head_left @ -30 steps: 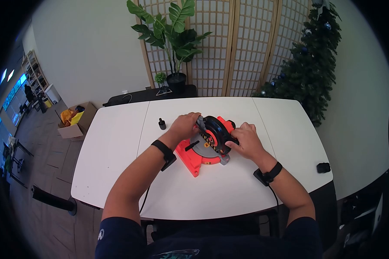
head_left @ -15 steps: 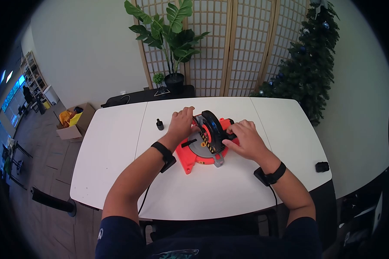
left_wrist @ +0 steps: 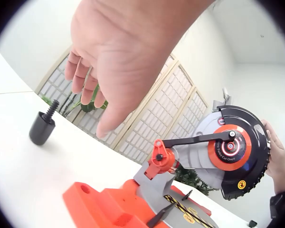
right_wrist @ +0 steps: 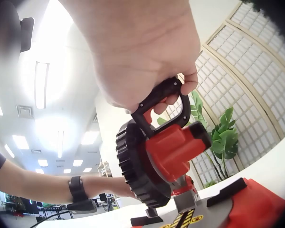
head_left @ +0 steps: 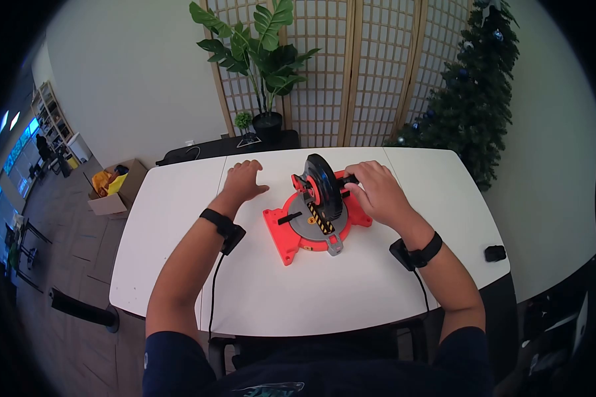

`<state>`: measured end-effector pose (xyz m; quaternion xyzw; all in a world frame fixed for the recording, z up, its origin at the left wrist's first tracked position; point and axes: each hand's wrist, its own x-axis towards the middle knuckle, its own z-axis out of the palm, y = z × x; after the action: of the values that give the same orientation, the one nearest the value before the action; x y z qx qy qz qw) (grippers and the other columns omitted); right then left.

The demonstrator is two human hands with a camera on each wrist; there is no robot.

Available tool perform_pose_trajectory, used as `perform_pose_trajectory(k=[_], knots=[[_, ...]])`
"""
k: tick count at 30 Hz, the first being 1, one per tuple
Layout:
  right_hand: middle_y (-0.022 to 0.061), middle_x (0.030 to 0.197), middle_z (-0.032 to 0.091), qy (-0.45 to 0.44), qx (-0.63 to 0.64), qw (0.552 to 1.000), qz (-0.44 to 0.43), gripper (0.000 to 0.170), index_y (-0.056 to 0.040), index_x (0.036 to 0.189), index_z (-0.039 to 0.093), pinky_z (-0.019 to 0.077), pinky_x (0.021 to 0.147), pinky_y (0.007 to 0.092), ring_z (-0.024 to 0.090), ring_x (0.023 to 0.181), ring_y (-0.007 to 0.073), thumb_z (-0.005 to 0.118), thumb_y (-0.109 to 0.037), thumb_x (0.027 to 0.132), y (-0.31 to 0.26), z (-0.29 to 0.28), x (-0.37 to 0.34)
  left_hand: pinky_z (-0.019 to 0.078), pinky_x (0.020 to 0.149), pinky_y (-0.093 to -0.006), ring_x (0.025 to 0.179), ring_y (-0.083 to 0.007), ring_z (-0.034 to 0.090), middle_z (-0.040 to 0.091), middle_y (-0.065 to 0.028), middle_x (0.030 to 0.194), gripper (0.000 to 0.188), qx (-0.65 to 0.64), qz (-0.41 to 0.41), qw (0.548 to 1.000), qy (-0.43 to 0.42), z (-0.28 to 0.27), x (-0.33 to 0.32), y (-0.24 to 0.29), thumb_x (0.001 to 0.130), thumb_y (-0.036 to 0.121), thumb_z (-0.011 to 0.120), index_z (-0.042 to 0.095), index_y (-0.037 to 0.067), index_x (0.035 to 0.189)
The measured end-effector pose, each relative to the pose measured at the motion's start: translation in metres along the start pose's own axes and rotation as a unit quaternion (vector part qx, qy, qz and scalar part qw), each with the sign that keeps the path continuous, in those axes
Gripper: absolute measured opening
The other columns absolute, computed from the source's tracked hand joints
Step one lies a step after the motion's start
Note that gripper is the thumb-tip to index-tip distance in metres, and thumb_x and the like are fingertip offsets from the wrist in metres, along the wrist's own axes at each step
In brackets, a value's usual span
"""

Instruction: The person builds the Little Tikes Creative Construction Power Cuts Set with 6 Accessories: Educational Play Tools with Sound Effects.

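A toy miter saw (head_left: 321,192) with an orange base, a grey round turntable and a black blade guard stands on the white table. My right hand (head_left: 381,192) grips its black loop handle (right_wrist: 164,95), fingers wrapped round the bar. The saw head is raised above the turntable (left_wrist: 180,209). To the left of the saw, my left hand (head_left: 244,182) hovers with nothing in it, fingers loosely spread. Below those fingers a small black cylinder with a threaded stem (left_wrist: 42,128) stands upright on the table; the left hand hides it in the head view.
A small black block (head_left: 495,254) lies near the table's right edge. Behind the white table (head_left: 311,298) are a potted plant (head_left: 268,122), a lattice screen (head_left: 321,86) and a decorated tree (head_left: 470,99). A cardboard box (head_left: 119,188) stands on the floor at left.
My left hand has let go of the saw and moved left, over the black cylinder. The saw head has swung up and back with my right hand on the handle. The base has turned slightly.
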<state>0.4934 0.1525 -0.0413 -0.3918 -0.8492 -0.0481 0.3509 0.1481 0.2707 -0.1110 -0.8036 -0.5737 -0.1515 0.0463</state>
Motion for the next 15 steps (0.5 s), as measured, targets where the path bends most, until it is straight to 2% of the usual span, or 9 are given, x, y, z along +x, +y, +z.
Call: perform_pose_trajectory(k=[3,4,6,10,13,15], knots=[[0.0079,0.099,0.064,0.028,0.015,0.999,-0.008,0.019,-0.0074,0.107,0.06,0.0451,0.087,0.0409,0.058,0.099,0.0285,0.065,-0.019,0.093,0.002,0.005,0.005,0.0489,0.099,-0.0438,0.116,-0.0346,0.059,0.064,-0.0118,0.12,0.06,0.022,-0.073,0.994,-0.073,0.0,-0.003,-0.016,0.069,0.032,0.084,0.06,0.012,0.12],[0.0079,0.099,0.064,0.028,0.014,0.999,-0.009,0.019,-0.0074,0.107,0.06,0.0451,0.087,0.0409,0.058,0.099,0.0285,0.065,-0.019,0.093,0.002,0.005,0.006,0.0489,0.099,-0.0438,0.116,-0.0346,0.059,0.064,-0.0118,0.12,0.06,0.022,-0.073,0.995,-0.072,0.001,-0.004,-0.02,0.069,0.032,0.084,0.06,0.012,0.12],[0.0075,0.099,0.065,0.03,0.013,0.999,0.006,0.02,-0.0071,0.106,0.06,0.0459,0.087,0.0412,0.059,0.097,0.0283,0.066,-0.021,0.093,-0.002,0.008,0.009,0.051,0.096,-0.0431,0.116,-0.0333,0.06,0.065,-0.011,0.119,0.06,0.033,-0.127,0.984,-0.117,-0.001,-0.008,-0.023,0.07,0.033,0.084,0.06,0.012,0.121],[0.0076,0.098,0.066,0.037,0.018,0.999,0.025,0.02,-0.0069,0.106,0.06,0.0457,0.087,0.0411,0.059,0.096,0.0282,0.067,-0.021,0.093,-0.008,0.015,0.014,0.0529,0.093,-0.0407,0.113,-0.0298,0.064,0.068,-0.0088,0.116,0.055,0.022,-0.134,0.98,-0.142,0.008,-0.01,-0.038,0.071,0.032,0.084,0.063,0.015,0.119],[0.0083,0.098,0.066,0.041,0.016,0.999,0.025,0.02,-0.0057,0.107,0.06,0.0465,0.086,0.0412,0.06,0.097,0.0297,0.065,-0.019,0.094,-0.01,0.019,0.018,0.0545,0.09,-0.039,0.107,-0.0269,0.067,0.071,-0.007,0.111,0.044,-0.003,-0.125,0.981,-0.148,0.013,-0.012,-0.042,0.073,0.027,0.084,0.068,0.017,0.113],[0.0085,0.097,0.067,0.048,0.019,0.998,0.04,0.021,-0.0054,0.107,0.061,0.0473,0.084,0.0399,0.06,0.095,0.0295,0.066,-0.021,0.094,-0.015,0.021,0.019,0.0557,0.088,-0.0388,0.101,-0.0274,0.07,0.073,-0.0078,0.104,0.03,-0.022,-0.118,0.986,-0.117,0.016,-0.013,-0.043,0.077,0.02,0.081,0.072,0.015,0.105]])
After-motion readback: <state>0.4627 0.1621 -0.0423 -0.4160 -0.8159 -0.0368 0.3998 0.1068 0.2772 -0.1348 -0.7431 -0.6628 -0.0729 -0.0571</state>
